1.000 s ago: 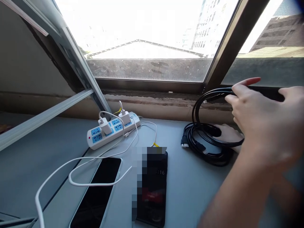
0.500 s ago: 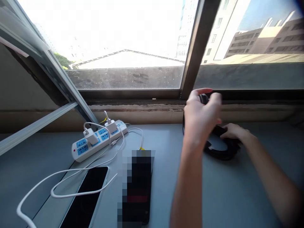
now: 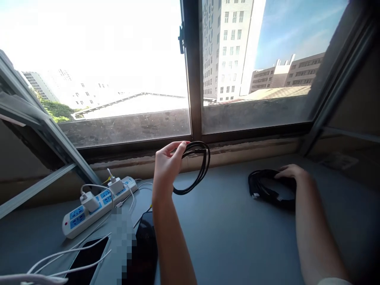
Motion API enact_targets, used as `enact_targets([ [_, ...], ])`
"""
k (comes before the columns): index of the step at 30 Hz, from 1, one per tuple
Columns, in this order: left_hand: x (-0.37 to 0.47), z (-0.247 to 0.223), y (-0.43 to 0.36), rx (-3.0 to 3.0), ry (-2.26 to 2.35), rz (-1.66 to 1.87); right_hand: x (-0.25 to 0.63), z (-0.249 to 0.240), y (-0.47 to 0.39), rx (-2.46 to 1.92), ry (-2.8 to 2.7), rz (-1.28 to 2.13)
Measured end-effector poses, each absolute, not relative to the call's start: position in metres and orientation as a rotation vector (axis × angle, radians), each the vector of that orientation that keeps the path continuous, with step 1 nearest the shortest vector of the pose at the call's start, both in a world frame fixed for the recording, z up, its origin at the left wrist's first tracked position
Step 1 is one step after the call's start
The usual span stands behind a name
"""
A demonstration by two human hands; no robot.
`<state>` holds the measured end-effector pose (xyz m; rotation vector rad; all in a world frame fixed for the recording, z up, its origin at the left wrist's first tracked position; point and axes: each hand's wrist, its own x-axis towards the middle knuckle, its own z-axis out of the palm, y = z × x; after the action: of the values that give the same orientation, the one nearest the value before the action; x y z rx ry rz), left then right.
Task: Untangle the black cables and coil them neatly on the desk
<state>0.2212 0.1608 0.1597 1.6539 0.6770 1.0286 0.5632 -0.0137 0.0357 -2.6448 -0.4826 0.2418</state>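
Note:
Raised above the grey surface, my left hand (image 3: 168, 168) pinches a coiled black cable (image 3: 204, 168) between thumb and fingers; the loop hangs to the right of the hand. Farther right, my right hand (image 3: 292, 172) rests on a second, thicker coil of black cable (image 3: 264, 190) lying on the surface. Its fingers reach over the coil's upper rim, and the fingertips are partly hidden, so I cannot make out how firmly they grip. A pale connector (image 3: 255, 195) shows at the coil's left side.
A white power strip (image 3: 101, 206) with two plugged-in white chargers lies at the left. White cables run from it past a phone (image 3: 86, 259) and a dark device (image 3: 147, 245), partly pixelated. Behind stands a window with a dark frame (image 3: 194, 79); a metal bar (image 3: 35, 190) slants at left.
My left hand has moved left with its cable coil, away from the coil on the surface. The right hand stays at that coil. The view has turned right and up.

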Motion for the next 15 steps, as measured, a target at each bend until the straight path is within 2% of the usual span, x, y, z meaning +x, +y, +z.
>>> enact_targets([
  [3, 0.222, 0.160, 0.156, 1.722, 0.708, 1.083, 0.548, 0.063, -0.007, -2.510, -0.588, 0.280],
  [7, 0.222, 0.159, 0.150, 1.797, 0.766, 1.110, 0.494, 0.107, 0.017, -2.110, -1.013, 0.350],
  [11, 0.222, 0.161, 0.141, 1.866, 0.778, 1.131, 0.426, 0.138, 0.035, -1.487, -1.432, 0.708],
  [15, 0.225, 0.164, 0.132, 1.924, 0.789, 1.111, 0.383, 0.151, 0.034, -1.243, -1.627, 1.008],
])
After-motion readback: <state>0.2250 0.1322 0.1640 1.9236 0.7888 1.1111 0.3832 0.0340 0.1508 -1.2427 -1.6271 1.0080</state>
